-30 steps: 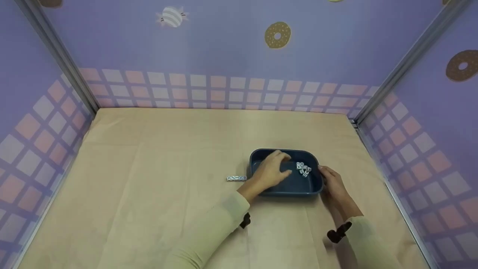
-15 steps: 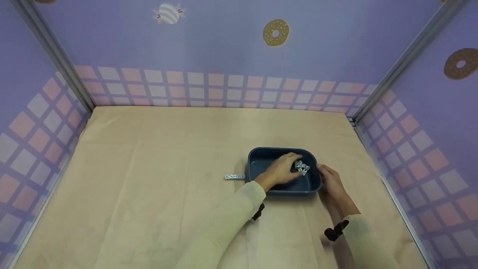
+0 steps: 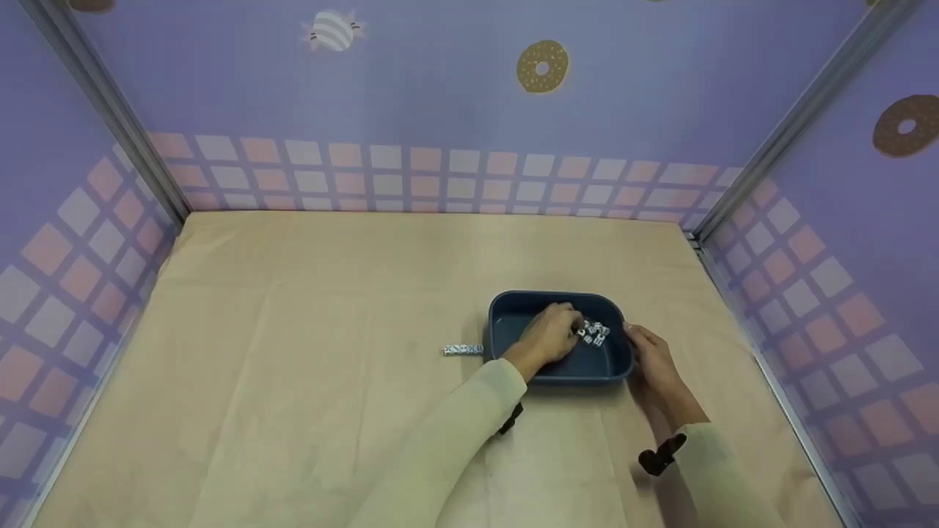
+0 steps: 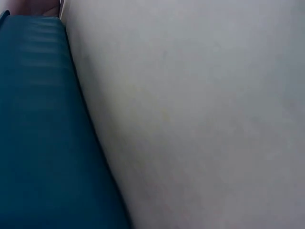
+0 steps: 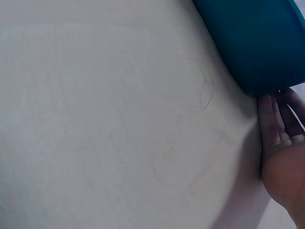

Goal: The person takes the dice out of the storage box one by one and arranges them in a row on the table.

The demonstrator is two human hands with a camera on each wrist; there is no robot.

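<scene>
The left hand (image 3: 550,336), grip unclear, could scatter the dice (image 3: 598,336) if the right hand (image 3: 654,359), straight-fingered against the tray (image 3: 587,363), slips.

Left grip (image 3: 549,334) palm-down, fingers (image 3: 570,316) bent; right grip (image 3: 655,359) clasping.

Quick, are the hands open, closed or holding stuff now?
Left hand: by the dice; can't tell if its grip has one.
Right hand: holding the end of the blue tray.
</scene>
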